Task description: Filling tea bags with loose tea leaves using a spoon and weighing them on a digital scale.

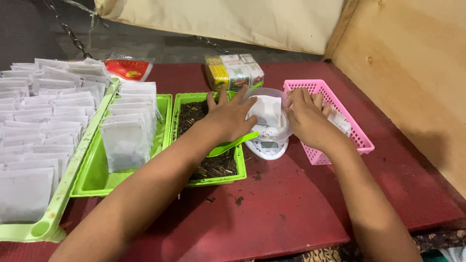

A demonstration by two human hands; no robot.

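Both hands pinch a white paper sachet (266,109) over the bowl on the small scale (268,147) near the table's far edge; left hand (232,118) hides the green scoop's (232,144) handle, right hand (307,119) covers the pink basket's (353,130) near wall.

Matt dark-red wooden table (291,213), glossy lime-green plastic trays (92,182), pink perforated plastic basket (361,140), thin white matt paper sachets (125,140), clear smooth plastic bowl (284,128), rough plywood wall panel (412,63), all looked worn, dusty.

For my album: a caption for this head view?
Both hands hold a white sachet over a bowl on a scale.
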